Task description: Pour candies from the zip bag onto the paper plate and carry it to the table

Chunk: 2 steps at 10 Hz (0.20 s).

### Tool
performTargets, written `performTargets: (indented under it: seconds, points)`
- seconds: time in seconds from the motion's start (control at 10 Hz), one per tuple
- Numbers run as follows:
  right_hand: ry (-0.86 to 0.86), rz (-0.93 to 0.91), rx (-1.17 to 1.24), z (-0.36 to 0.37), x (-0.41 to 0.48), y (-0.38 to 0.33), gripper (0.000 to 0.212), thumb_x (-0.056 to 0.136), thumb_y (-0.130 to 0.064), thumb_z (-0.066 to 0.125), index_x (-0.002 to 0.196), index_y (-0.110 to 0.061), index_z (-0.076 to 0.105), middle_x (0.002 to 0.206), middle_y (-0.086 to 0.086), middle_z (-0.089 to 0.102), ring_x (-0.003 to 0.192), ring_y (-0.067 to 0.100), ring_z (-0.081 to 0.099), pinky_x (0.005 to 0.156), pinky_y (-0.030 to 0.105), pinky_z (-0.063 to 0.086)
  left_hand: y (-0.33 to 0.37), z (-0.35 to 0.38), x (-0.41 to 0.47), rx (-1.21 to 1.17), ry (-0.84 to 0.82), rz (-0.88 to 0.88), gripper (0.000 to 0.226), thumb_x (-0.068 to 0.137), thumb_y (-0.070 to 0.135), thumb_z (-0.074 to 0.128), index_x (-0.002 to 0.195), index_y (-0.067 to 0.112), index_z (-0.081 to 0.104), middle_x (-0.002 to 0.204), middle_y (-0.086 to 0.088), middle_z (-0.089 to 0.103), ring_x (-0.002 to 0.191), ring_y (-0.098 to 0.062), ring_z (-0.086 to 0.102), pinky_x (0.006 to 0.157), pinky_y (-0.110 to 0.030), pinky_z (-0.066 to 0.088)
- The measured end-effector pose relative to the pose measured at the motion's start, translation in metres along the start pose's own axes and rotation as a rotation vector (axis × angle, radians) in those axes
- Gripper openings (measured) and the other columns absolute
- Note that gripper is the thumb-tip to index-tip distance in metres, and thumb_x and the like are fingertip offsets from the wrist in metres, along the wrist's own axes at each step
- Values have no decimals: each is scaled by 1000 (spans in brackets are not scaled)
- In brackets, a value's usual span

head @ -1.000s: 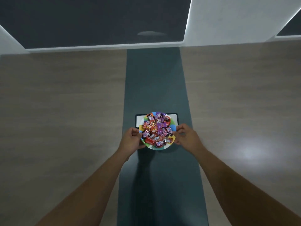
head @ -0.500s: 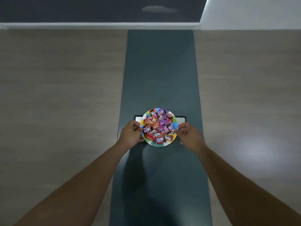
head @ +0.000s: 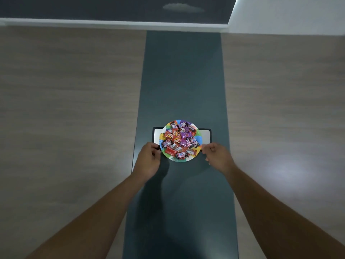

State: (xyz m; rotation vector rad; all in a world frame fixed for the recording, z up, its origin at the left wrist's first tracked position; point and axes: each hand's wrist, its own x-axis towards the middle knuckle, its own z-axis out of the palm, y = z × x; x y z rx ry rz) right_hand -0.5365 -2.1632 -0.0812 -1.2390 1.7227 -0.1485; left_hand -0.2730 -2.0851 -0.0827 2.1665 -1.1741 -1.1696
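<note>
A colourful paper plate [head: 199, 140] heaped with wrapped candies [head: 179, 140] rests on the dark green strip of the table [head: 183, 81], partly over a grey rectangular panel [head: 205, 137]. My left hand [head: 149, 158] sits at the plate's left rim with its fingertips curled beside the edge. My right hand [head: 218, 156] is just off the right rim, with the thumb near the edge and the fingers loosely apart. Neither hand lifts the plate. No zip bag is in view.
The wooden table top [head: 74, 94] spreads wide on both sides of the dark strip. A white ledge [head: 112, 23] and a dark wall run along the far edge. A glare patch [head: 285, 169] lies on the wood at the right.
The plate has come down onto the panel on the strip. Both hands have eased back from its rim, no longer gripping it as before.
</note>
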Motion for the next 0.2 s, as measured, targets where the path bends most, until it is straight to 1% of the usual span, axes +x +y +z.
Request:
performTargets:
  seconds: [0.1, 0.2]
  points:
    - [26, -14, -58, 3, -20, 7, 39, 95, -53, 56, 103, -20, 74, 110, -2, 80, 100, 28, 75, 93, 43, 61, -8, 5, -33, 108, -14, 151, 28, 107, 17, 59, 135, 12, 61, 133, -6, 59, 112, -16, 65, 98, -26, 55]
    - [67, -47, -119, 11, -38, 16, 31, 105, -43, 58, 111, -18, 74, 105, 1, 78, 105, 27, 74, 91, 36, 55, -13, 8, -60, 170, -18, 227, 35, 107, 18, 58, 142, 14, 59, 145, -7, 52, 125, -18, 60, 114, -31, 51]
